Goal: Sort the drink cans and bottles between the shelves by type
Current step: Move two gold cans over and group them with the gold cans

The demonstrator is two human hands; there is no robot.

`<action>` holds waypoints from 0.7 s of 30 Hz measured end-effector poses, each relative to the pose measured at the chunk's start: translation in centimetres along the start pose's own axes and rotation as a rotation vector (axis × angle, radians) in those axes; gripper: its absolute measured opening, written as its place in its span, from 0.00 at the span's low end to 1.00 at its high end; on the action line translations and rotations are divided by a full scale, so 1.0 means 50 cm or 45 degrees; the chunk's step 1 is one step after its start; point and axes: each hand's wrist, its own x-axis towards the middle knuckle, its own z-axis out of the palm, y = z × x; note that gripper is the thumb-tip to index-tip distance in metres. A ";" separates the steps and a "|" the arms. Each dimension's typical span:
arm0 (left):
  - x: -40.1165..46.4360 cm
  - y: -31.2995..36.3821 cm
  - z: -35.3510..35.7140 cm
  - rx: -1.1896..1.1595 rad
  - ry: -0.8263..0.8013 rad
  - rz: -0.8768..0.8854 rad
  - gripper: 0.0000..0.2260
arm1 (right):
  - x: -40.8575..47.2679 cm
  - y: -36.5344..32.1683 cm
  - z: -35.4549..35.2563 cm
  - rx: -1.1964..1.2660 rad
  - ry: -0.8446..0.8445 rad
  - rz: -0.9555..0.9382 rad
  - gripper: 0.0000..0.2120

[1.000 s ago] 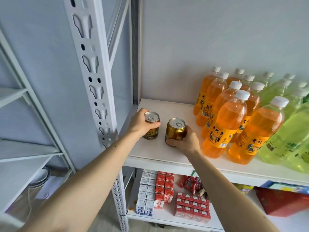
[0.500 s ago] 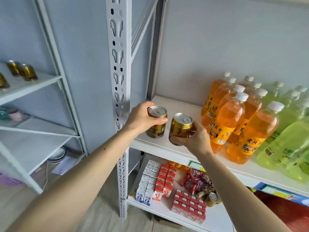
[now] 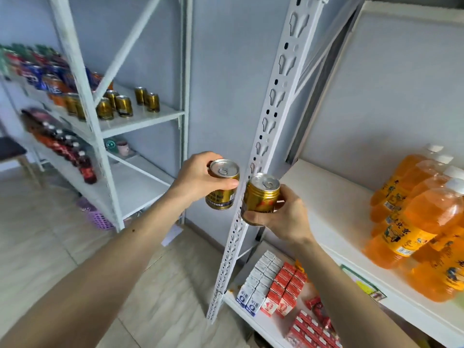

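Note:
My left hand (image 3: 198,180) grips a gold can with a dark label (image 3: 222,188), held upright in the air left of the white shelf post (image 3: 271,126). In my right hand (image 3: 285,218) is a second gold can (image 3: 262,195), upright, in front of that post. Both cans are off the right shelf (image 3: 326,197). Orange bottles (image 3: 414,222) stand on that shelf at the right. Several matching gold cans (image 3: 123,105) stand on the upper board of the left shelf unit (image 3: 150,119).
Blue, orange and red cans (image 3: 47,79) fill the left unit's far end, with dark bottles (image 3: 75,156) one board lower. Small cartons (image 3: 273,285) lie on the right unit's lower board. A purple basket (image 3: 99,218) sits on the tiled floor.
Both hands lifted their cans off the right shelf and carried them left, past the post. My view swung left, bringing the left shelf unit into sight.

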 end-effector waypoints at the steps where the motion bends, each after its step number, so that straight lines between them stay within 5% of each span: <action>1: 0.001 -0.012 -0.030 0.009 0.023 -0.015 0.23 | 0.010 -0.013 0.027 0.016 -0.024 -0.013 0.36; 8: 0.032 -0.111 -0.259 0.006 0.206 -0.121 0.28 | 0.093 -0.137 0.224 0.092 -0.160 -0.104 0.31; 21: 0.169 -0.319 -0.682 0.158 0.409 -0.238 0.23 | 0.300 -0.352 0.621 0.148 -0.321 -0.224 0.34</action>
